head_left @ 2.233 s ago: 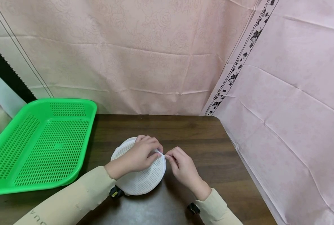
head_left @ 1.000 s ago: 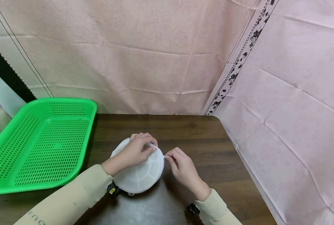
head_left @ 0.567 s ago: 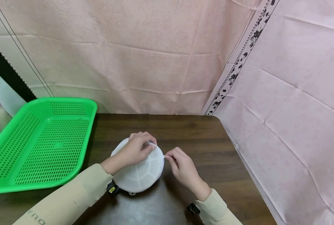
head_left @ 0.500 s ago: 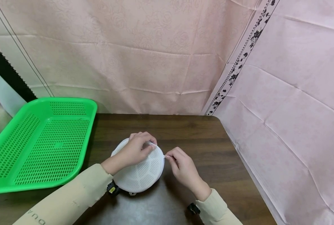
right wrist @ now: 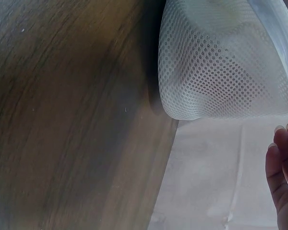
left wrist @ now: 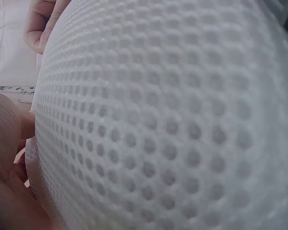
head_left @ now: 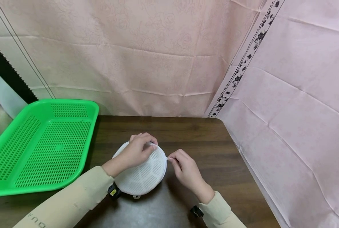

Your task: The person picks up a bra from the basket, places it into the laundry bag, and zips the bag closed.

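A round white mesh laundry bag stands on the table, its circular top facing up. My left hand lies across the top and pinches the far rim between thumb and fingers. At the right edge, the thumb and fingertips of my right hand pinch a small white end at the rim; the fingers hide most of it. In the right wrist view, a smooth white band runs along the bag's edge to those fingertips. Mesh fills most of the left wrist view, with my left palm beside it.
A green perforated plastic basket stands to the left on the dark wooden table. A pink patterned cloth hangs behind the table, and another cloth hangs along its right side.
My left hand has shifted left and away along the rim, and the bag has turned slightly, its small bottom tab moving right. The lifted edge now lies flatter. My right hand has stayed almost still.
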### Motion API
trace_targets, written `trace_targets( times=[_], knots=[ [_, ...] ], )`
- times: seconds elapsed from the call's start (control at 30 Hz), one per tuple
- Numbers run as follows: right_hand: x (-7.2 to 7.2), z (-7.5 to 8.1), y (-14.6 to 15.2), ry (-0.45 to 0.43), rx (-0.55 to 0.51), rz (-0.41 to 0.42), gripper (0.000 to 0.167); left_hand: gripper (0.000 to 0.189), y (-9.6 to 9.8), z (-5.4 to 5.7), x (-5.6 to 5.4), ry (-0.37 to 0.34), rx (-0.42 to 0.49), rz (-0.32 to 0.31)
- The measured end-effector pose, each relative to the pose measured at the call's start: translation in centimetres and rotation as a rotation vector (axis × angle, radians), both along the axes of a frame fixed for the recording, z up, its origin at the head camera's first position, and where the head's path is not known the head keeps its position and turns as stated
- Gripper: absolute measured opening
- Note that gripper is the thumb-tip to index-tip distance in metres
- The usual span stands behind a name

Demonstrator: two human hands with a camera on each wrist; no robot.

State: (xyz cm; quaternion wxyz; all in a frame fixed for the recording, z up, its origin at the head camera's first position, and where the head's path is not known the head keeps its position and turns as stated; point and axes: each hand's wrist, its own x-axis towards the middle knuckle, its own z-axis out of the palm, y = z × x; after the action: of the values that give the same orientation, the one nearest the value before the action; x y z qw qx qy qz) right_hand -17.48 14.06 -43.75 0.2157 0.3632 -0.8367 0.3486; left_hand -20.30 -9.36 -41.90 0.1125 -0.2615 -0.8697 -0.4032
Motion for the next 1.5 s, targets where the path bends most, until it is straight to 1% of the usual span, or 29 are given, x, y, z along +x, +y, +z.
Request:
trace_targets(
  times=[0.2,0.3,0.43,0.6,0.9,1.03,1.17,1.3,1.37,1.5],
  knots=[
    [-0.1,-0.1,-0.2,0.005,-0.008,0.000,0.010,0.006,-0.3,-0.1,-0.2,-0.018,0.005,0.015],
    [-0.2,-0.2,-0.2,0.003,-0.012,-0.001,0.009,0.006,-0.3,-0.1,-0.3,-0.024,0.012,0.011],
    [-0.3,-0.2,-0.2,0.000,-0.021,-0.006,0.009,0.004,-0.4,-0.1,-0.5,-0.022,0.016,0.006],
    [-0.4,-0.3,-0.2,-0.011,-0.024,-0.007,0.006,0.003,-0.4,-0.1,-0.6,-0.025,0.016,0.013],
    [-0.7,0.1,-0.3,-0.011,-0.032,0.006,0.004,0.003,-0.3,0.2,-0.6,-0.008,0.043,0.027],
    [-0.8,0.2,-0.3,-0.015,-0.032,0.011,0.004,0.003,-0.5,0.4,-0.8,-0.023,0.058,0.062],
    [-0.7,0.1,-0.3,-0.017,-0.031,0.008,0.009,0.004,-0.9,0.4,-0.9,-0.033,0.076,0.101],
    [-0.7,0.1,-0.3,-0.029,-0.026,0.007,0.011,0.004,-1.1,0.4,-1.0,-0.042,0.077,0.107],
    [-0.7,0.1,-0.3,-0.033,-0.025,0.007,0.008,0.004,-1.1,0.4,-0.9,-0.049,0.079,0.110],
    [-0.7,0.1,-0.5,-0.024,-0.027,0.007,0.005,0.004,-1.3,0.6,-0.9,-0.087,0.070,0.117]
  ],
)
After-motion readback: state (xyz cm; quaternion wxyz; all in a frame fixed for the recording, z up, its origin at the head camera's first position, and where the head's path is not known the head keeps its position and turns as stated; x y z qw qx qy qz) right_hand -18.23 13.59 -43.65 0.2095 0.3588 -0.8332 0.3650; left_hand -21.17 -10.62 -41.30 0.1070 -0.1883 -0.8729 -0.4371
